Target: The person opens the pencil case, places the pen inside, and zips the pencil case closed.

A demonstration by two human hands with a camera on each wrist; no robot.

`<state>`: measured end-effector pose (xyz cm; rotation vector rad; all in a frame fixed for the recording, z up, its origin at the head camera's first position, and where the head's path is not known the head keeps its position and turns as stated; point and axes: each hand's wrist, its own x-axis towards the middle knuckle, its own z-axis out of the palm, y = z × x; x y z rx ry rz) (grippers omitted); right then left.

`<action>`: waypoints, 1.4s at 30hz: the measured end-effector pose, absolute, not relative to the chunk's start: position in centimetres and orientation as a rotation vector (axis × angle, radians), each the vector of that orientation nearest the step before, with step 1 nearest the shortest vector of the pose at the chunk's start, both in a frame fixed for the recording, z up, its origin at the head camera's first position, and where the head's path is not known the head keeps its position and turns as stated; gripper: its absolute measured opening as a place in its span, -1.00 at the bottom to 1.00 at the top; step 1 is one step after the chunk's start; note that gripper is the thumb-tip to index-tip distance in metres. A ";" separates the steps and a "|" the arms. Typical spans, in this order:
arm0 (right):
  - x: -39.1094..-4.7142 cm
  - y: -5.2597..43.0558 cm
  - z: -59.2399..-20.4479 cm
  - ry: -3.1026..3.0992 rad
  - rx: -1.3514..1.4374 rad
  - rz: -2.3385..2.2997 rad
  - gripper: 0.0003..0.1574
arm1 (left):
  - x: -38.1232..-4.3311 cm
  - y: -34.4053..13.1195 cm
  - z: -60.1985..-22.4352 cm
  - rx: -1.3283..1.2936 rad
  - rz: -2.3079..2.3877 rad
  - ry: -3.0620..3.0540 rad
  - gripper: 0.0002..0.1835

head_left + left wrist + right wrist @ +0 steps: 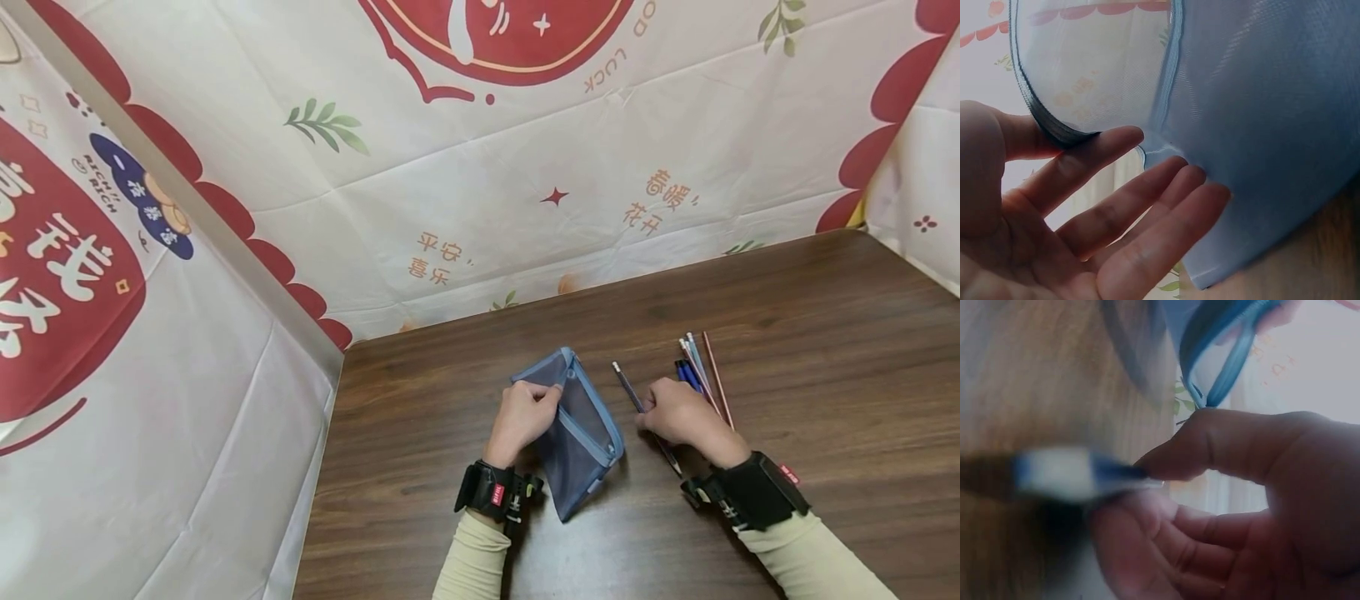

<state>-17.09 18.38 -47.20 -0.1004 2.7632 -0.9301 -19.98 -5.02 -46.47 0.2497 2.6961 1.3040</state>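
Note:
A blue mesh zip pouch (573,446) stands tilted on the table, its zipped mouth parted. My left hand (521,421) pinches the pouch's upper edge between thumb and index finger. The left wrist view shows the other fingers of that hand (1116,219) reaching along the sheer mesh (1260,125). To the right of the pouch, my right hand (682,412) holds a dark pencil (628,387) between thumb and fingers, its white eraser end pointing away and its sharpened tip toward me. Close to the right wrist camera, the pencil (1054,473) is blurred beside the thumb.
Beyond my right hand lie several pencils and pens, among them a reddish pencil (716,371) and blue pens with dark caps (687,375). The brown wooden table (420,433) meets printed white cloth (480,200) at the back and left.

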 end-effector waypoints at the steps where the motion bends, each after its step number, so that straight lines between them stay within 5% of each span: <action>1: -17.1 18.5 -47.1 2.732 -0.101 -0.992 -0.64 | -20.0 -5.0 -46.5 0.253 1.307 2.692 -0.47; 6: -17.1 18.9 -46.2 2.574 -0.092 -1.242 -0.83 | -20.0 -4.9 -46.3 0.255 1.313 2.688 -0.45; 19: -18.0 18.9 -44.4 2.306 -0.215 -1.449 -0.65 | -20.1 -4.9 -46.3 0.287 1.285 2.756 -0.43; 42: -19.4 17.7 -44.1 2.192 -0.291 -1.493 -0.66 | -20.2 -5.2 -45.9 0.283 1.293 2.762 -0.45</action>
